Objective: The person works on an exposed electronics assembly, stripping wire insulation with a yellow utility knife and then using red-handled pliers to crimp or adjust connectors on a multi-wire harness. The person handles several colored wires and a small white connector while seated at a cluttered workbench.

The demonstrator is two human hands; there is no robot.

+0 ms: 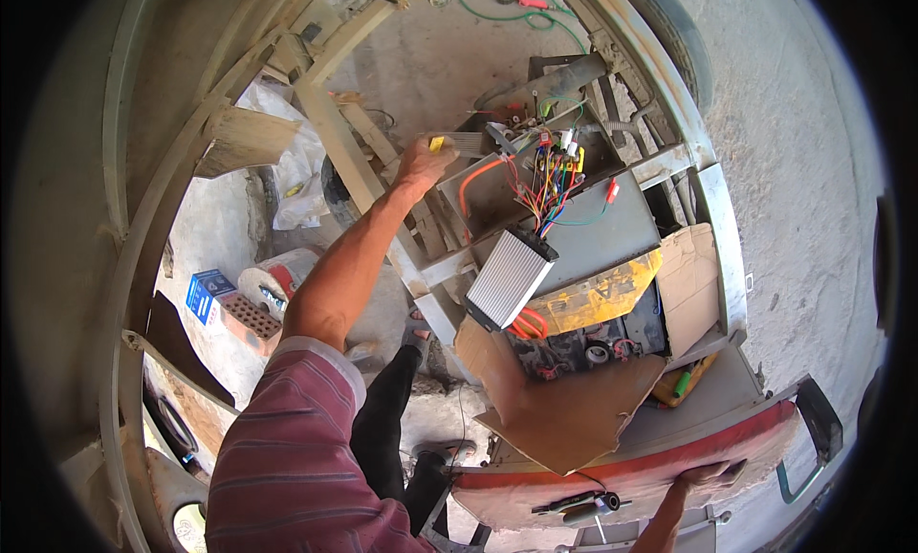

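Observation:
My left hand (426, 163) reaches over the metal frame, fingers closed around a small yellow piece (437, 143). A grey ribbed part (466, 144) lies right beside its fingertips; whether the two are joined I cannot tell. To the right, a bundle of coloured wires with plugs (550, 185) runs into a silver finned controller box (512, 277), which sits tilted on the frame. Low on the right, my right hand (706, 474) rests flat with fingers stretched on a red-edged seat panel (612, 476). A black-handled tool (583, 505) lies on that panel.
A yellow panel (593, 295) and torn cardboard (574, 409) cover part of the compartment. A green-handled tool (682, 383) lies beside it. Steel rails (717, 237) surround the work. At left are a perforated brick (251, 321) and a blue box (210, 297). A green cable (488, 15) lies on the floor.

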